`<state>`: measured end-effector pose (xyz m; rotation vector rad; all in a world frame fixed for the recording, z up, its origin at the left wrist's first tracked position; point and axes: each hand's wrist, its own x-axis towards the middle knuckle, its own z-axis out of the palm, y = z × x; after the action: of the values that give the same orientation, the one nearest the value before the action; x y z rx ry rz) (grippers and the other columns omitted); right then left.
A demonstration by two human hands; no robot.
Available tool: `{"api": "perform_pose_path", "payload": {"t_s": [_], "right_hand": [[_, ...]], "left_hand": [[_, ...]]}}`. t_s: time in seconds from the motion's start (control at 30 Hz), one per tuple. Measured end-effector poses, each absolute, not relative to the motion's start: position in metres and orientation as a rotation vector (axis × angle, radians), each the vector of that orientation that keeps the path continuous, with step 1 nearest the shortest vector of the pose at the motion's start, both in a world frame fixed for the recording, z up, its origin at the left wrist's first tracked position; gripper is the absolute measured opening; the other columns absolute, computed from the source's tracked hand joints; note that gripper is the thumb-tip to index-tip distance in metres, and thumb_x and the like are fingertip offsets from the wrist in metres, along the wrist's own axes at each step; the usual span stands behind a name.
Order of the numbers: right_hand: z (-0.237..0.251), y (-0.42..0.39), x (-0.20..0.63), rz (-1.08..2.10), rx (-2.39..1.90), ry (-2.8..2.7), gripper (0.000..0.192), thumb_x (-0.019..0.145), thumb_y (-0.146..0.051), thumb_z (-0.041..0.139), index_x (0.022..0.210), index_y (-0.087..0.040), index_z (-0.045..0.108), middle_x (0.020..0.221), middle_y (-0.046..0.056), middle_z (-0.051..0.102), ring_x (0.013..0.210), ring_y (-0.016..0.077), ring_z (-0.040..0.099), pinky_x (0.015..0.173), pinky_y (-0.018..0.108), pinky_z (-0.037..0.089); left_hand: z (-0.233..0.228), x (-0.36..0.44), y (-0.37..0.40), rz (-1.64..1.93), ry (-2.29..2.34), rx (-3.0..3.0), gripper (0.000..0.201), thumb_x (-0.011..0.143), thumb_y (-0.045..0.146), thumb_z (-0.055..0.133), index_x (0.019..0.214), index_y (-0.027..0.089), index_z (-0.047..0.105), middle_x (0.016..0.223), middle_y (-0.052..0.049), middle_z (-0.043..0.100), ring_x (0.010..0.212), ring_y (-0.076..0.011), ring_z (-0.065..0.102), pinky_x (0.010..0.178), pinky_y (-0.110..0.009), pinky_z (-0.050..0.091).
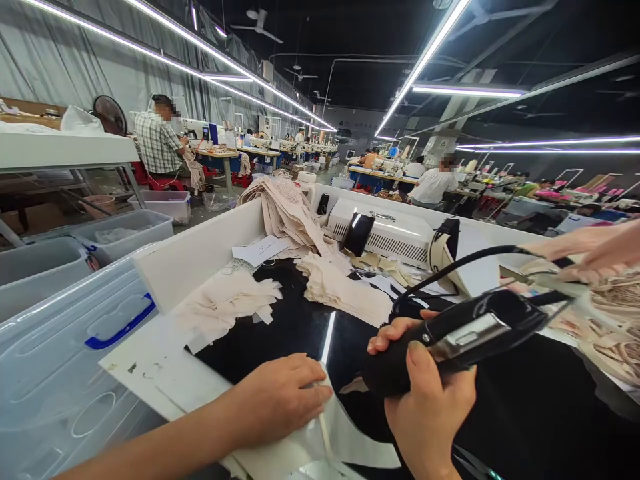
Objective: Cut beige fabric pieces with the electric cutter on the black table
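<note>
Lying left on the glossy black bench (295,317), limp cream cloth pieces (225,299) look already cut and stacked. The half-curled left hand (277,403) rests on a pale strip (325,435), seemingly unfinished; whether it pinches, I cannot tell. Another layered stack (345,288) follows, then the right hand (433,407) wrapped around a smooth, rounded tool (465,337); rightmost, stringy strips (614,317) lie heaped.

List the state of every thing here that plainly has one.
Black handheld machine with a silver plate: held tilted in the right grip; running or not, cannot tell.
Left grip: palm down.
Cream fabric pieces in layers: stacked, edges uneven.
Thick black cable: bent in an arc.
Clear plastic bin with crumpled plastic inside: open.
Glossy black rectangular slab: propped up, tilted.
Long white ceiling lights: lit.
</note>
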<state>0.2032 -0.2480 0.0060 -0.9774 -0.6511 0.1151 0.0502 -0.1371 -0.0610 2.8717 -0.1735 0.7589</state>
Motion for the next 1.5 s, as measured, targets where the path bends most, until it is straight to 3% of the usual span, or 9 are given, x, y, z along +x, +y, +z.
{"api": "perform_pose_path", "payload": {"t_s": [0.13,0.3,1.1,1.37,1.5], "right_hand": [[0.010,-0.253,0.205,0.127,-0.943,-0.642,0.032,0.082,-0.024,0.074,0.110,-0.027,0.059,0.078,-0.004,0.067,0.063,0.0144,0.064,0.059,0.031,0.057],[0.006,-0.255,0.203,0.122,-0.933,-0.681,0.030,0.085,-0.027,0.076,0.110,-0.027,0.059,0.078,-0.004,0.068,0.063,0.0140,0.064,0.059,0.030,0.057],[0.000,-0.264,0.199,0.142,-0.924,-0.714,0.029,0.089,-0.028,0.075,0.113,-0.028,0.059,0.080,-0.004,0.067,0.065,0.0140,0.064,0.061,0.029,0.058],[-0.001,-0.267,0.198,0.153,-0.988,-0.691,0.027,0.089,-0.029,0.074,0.112,-0.029,0.059,0.081,-0.003,0.067,0.065,0.0146,0.065,0.062,0.032,0.058],[0.006,-0.277,0.203,0.115,-0.974,-0.654,0.031,0.086,-0.029,0.076,0.112,-0.027,0.060,0.080,-0.002,0.067,0.065,0.0150,0.064,0.061,0.032,0.058]], "left_hand": [[-0.056,0.052,-0.141,0.748,-0.207,2.874,0.017,0.105,0.024,0.060,0.118,0.015,0.065,0.117,-0.010,0.070,0.113,-0.0214,0.067,0.117,-0.041,0.046],[-0.054,0.054,-0.149,0.679,-0.268,2.882,0.013,0.104,0.024,0.061,0.110,0.014,0.066,0.101,-0.007,0.069,0.097,-0.0199,0.067,0.102,-0.034,0.055],[-0.066,0.046,-0.153,0.721,-0.202,2.933,0.017,0.104,0.017,0.057,0.119,0.022,0.064,0.117,-0.008,0.068,0.099,-0.0204,0.070,0.105,-0.043,0.055],[-0.065,0.045,-0.151,0.696,-0.195,2.943,0.018,0.102,0.017,0.061,0.119,0.022,0.064,0.117,-0.007,0.069,0.103,-0.0204,0.070,0.109,-0.044,0.052],[-0.055,0.046,-0.157,0.774,-0.206,2.910,0.015,0.103,0.019,0.062,0.117,0.017,0.062,0.115,-0.009,0.069,0.110,-0.0213,0.068,0.114,-0.041,0.048]]}}
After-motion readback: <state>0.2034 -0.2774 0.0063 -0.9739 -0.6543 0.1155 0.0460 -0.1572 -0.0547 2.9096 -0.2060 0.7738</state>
